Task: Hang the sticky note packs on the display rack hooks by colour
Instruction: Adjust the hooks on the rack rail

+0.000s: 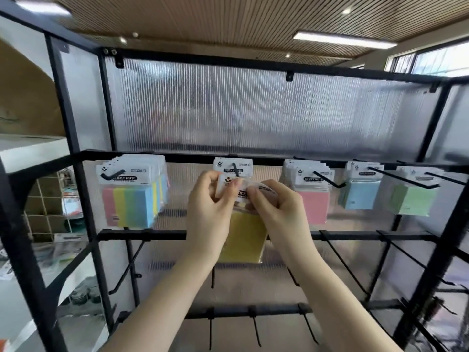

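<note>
Head view, aimed up at a black metal display rack [253, 157] backed by ribbed translucent panels [253, 110]. Both hands raised at the second hook [236, 170] of the top rail. Left hand [212, 207] pinching the left edge of a yellow sticky note pack's [243, 237] white header card, thumb and forefinger curled onto it. Right hand [271, 201] pinching the card's right edge, bending it slightly. Pack held just below the hook tip, its yellow block hanging down between the wrists; whether its hole is on the hook, impossible to tell. Behind it, one pack header [233, 166] already on that hook. Left hook: multicolour striped packs [129, 201], several deep. To the right: pink packs [314, 204], then blue packs [360, 193], then green packs [412, 198], each on its own hook. Lower rails with bare hooks [337, 255]. Slatted wooden ceiling [228, 24] above, with strip lights.
</note>
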A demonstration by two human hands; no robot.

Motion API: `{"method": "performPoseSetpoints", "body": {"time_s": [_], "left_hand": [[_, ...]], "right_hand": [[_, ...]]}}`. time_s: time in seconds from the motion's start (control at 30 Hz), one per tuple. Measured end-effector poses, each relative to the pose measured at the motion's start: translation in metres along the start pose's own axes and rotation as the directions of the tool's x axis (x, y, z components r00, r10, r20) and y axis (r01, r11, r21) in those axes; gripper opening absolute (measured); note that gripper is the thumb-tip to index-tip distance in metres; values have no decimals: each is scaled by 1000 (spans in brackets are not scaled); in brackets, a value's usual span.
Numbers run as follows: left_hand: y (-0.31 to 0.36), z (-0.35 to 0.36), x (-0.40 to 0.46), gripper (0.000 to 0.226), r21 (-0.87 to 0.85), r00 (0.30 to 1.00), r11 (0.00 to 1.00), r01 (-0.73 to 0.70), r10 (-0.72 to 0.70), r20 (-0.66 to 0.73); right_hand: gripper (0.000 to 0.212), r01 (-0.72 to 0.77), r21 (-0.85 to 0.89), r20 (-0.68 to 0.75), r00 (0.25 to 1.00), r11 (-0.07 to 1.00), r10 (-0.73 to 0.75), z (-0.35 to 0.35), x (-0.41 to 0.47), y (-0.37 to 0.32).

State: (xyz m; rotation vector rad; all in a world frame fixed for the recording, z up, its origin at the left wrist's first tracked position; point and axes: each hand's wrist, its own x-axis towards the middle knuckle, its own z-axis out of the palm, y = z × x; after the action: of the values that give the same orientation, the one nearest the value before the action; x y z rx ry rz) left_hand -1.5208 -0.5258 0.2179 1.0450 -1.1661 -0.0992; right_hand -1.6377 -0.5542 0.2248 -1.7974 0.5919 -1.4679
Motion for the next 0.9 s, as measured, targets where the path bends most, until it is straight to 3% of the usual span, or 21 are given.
{"method": "performPoseSetpoints", "body": {"time_s": [0.27, 0.7, 0.9], "left_hand": [[-5, 7, 7, 18, 57, 1000, 998, 6, -7, 27], [-17, 10, 11, 25, 42, 999, 999, -31, 31, -12], [-20, 13, 11, 31, 36, 998, 998, -47, 48, -48]], "right_hand": [[17, -87, -17, 8, 996, 996, 87, 1, 17, 8], [15, -78, -74, 58, 995, 994, 83, -2, 27, 15], [34, -79, -54, 55, 995, 995, 82, -6, 26, 23]]}}
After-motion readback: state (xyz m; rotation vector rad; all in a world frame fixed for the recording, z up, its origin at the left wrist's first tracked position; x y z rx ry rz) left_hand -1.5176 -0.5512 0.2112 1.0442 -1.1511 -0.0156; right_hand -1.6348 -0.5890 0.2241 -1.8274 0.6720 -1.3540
